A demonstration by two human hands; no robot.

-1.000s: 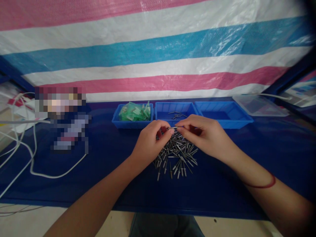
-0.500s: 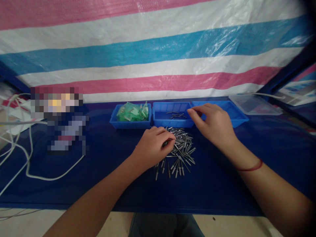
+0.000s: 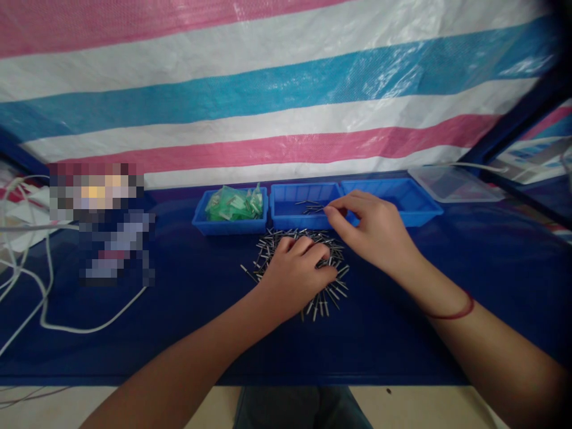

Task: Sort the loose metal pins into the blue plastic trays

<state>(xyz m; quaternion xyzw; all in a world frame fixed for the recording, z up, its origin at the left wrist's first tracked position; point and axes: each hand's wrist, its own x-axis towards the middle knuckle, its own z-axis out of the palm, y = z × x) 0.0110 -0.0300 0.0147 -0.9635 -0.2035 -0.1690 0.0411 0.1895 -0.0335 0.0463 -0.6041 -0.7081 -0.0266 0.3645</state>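
A loose pile of silvery blind rivets (image 3: 333,292) lies on the dark blue table. My left hand (image 3: 297,271) rests over this pile, fingers bent and spread, with a gap between thumb and forefinger. At the front right of the middle blue bin (image 3: 286,221), my right hand (image 3: 373,229) has its thumb and forefinger pinched together. Whether a rivet is between those fingertips is too small to make out. A few rivets (image 3: 308,208) lie inside that bin, close to the fingertips.
To the left stands a blue bin (image 3: 227,227) holding green-tinted plastic packets (image 3: 235,204). Another blue bin (image 3: 402,196) sits on the right, partly behind my right hand. Beyond it lies a clear plastic lid (image 3: 456,185). White cables (image 3: 89,329) loop across the table's left side.
My left hand has shifted right over the rivets, and its thumb and forefinger have parted. My right hand has moved slightly left, still pinched. The view has shifted a little.
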